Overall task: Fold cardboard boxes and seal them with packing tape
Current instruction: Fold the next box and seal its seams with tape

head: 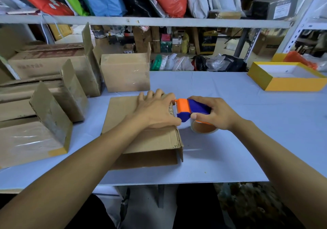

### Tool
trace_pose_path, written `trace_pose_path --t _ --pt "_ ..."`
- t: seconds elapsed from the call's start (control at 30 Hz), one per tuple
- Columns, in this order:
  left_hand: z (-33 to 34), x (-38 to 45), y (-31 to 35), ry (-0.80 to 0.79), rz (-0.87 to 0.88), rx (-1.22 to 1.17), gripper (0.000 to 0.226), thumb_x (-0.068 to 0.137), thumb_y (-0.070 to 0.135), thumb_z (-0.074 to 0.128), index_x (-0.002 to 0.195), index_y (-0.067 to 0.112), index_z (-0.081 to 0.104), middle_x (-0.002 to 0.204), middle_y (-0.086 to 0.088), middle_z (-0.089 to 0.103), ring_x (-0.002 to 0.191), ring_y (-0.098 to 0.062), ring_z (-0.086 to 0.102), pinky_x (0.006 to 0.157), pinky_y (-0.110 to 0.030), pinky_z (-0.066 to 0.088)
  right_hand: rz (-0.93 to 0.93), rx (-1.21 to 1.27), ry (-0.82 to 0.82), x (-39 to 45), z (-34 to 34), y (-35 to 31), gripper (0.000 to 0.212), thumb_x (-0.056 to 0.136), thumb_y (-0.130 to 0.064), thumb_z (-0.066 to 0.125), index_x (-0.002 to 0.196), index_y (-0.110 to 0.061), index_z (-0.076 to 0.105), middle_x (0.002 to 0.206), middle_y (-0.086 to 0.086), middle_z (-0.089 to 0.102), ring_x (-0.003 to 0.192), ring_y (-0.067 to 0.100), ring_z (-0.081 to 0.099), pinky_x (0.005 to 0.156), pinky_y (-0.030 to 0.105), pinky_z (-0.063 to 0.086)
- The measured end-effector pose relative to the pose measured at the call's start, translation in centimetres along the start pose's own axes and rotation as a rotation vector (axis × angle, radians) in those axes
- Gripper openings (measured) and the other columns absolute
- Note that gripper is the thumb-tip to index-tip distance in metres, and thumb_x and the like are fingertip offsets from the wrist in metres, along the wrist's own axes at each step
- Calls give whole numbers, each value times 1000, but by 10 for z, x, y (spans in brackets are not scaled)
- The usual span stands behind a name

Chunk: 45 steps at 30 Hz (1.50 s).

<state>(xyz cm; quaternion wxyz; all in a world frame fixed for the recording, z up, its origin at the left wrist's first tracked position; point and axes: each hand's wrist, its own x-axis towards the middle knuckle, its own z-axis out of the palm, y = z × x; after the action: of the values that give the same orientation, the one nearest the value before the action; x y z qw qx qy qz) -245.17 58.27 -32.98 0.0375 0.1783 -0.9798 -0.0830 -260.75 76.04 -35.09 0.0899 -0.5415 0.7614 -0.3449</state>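
A brown cardboard box (pixel 123 115) lies in the middle of the blue-grey table (pixel 230 149), its closed flaps facing up. My left hand (pixel 155 111) presses flat on the box's top near the right edge, fingers spread. My right hand (pixel 214 113) grips a blue and orange tape dispenser (pixel 191 109) with a roll of clear tape (pixel 203 127) under it. The dispenser's orange head meets the box's right edge, beside my left thumb.
Several cardboard boxes stand at the left, some with taped bottoms (pixel 26 140) and raised flaps, one more behind (pixel 125 72). An open yellow box (pixel 286 78) sits at the far right. A shelf (pixel 141 20) with coloured parcels runs along the back.
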Motion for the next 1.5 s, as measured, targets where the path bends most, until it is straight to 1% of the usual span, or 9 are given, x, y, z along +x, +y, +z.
trace_pose_path --t 0.2,0.43,0.57,0.73,0.87,1.0,1.17,1.33,1.5 --pt "0 0 -2 18 13 -56 59 54 64 48 109 42 43 114 7 40 106 -19 37 102 -43 27 -16 -53 12 -4 -10 4 58 75 -67 58 124 -36 60 102 -16 66 94 10 60 79 26 50" --pt "2 1 -3 34 0 -89 58 53 64 47 108 45 44 115 9 42 111 -19 39 106 -43 26 76 -150 -34 -13 -31 18 67 67 -71 58 125 -39 60 106 -22 65 98 2 59 86 26 47" --pt "2 -3 -2 58 46 -108 55 58 63 48 111 49 46 124 9 39 116 -19 36 108 -45 21 84 -376 -111 -8 -28 19 78 66 -81 47 132 -41 54 106 -13 64 97 15 58 83 34 48" --pt "3 -7 -2 36 73 -58 30 64 59 48 87 45 61 130 8 34 117 -22 33 106 -49 19 46 -606 -235 20 -3 -3 79 62 -90 34 126 -46 54 97 -9 64 94 20 57 75 36 48" --pt "5 -6 -4 60 77 -42 28 66 59 44 82 43 61 130 7 34 115 -24 34 105 -50 20 77 -736 -267 27 0 -6 77 58 -92 33 115 -47 58 96 -12 66 92 18 56 73 34 48" --pt "8 -4 -6 76 114 -12 29 70 58 43 79 38 63 124 7 34 111 -24 34 100 -48 21 181 -402 -98 2 -15 2 72 60 -84 44 115 -40 63 93 -13 67 89 17 59 78 35 50" --pt "9 -5 -7 87 132 47 35 70 58 39 87 39 63 120 6 34 108 -25 36 97 -46 23 141 48 156 -27 -10 4 31 72 -53 69 100 -39 67 91 -5 68 83 17 60 78 32 49" --pt "6 -5 -3 80 118 47 33 69 56 39 81 35 61 114 5 35 105 -26 37 93 -44 26 78 105 209 -30 -4 -13 29 76 -41 72 101 -49 60 94 -21 65 84 4 59 75 15 46" --pt "4 -6 -7 22 106 -107 14 72 45 59 72 33 66 129 9 34 123 -24 31 114 -50 4 89 181 228 -32 -6 -21 25 77 -40 70 101 -43 63 91 -16 65 78 -1 57 71 9 43"
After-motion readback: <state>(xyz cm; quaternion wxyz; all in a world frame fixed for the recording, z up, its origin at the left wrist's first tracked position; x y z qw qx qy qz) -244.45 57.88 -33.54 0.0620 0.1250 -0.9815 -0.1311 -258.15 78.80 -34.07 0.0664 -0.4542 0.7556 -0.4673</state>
